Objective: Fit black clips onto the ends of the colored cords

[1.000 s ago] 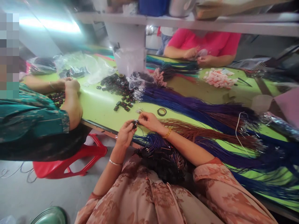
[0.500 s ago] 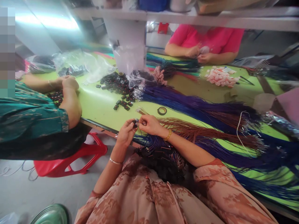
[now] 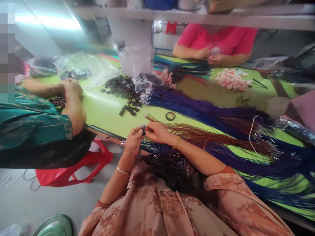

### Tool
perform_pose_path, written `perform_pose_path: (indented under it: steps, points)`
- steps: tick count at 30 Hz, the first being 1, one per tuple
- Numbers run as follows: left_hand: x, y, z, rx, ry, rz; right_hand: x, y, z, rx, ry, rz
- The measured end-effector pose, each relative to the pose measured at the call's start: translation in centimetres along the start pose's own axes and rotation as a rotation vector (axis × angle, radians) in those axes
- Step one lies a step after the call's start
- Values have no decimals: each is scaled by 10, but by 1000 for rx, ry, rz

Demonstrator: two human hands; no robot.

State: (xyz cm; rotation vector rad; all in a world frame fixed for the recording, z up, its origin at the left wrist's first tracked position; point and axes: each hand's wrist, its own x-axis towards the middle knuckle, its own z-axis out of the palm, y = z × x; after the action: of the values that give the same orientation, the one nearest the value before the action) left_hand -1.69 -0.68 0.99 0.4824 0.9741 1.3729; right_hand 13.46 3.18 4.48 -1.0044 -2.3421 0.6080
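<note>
My left hand point(image 3: 133, 140) is closed around a small black connector housing point(image 3: 143, 130) above the table's near edge. Against its right side, my right hand point(image 3: 159, 133) pinches with thumb and forefinger; whatever lies between those fingertips is too small to make out. Brown wires point(image 3: 197, 139) with bare metal ends lie just beyond and to the right of my hands. Blue wires point(image 3: 157, 149) run under my right wrist. A heap of black pieces with wires point(image 3: 174, 173) rests in my lap.
Loose black housings point(image 3: 129, 109) and a roll of black tape point(image 3: 170, 116) lie on the green table. Long blue-purple wire bundles point(image 3: 187, 105) stretch rightward. A co-worker in a green top point(image 3: 36, 121) sits at left on a red stool point(image 3: 81, 167); another in pink point(image 3: 216, 41) sits opposite.
My left hand has turned slightly, its fingers now wrapped further over the black connector housing. My right hand stays pinched beside it, nearly in the same place.
</note>
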Motion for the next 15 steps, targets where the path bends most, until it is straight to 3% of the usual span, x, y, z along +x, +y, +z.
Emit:
perform_pose_path:
  steps: [7,11,15]
  points:
    - [-1,-7,7,-5,64,62,-1,-4,8,-33,6,65]
    - [1,-11,8,-18,81,56,5,4,-4,3,-54,88]
    - [5,-9,4,-28,87,11,24,28,-26,-122,-23,321]
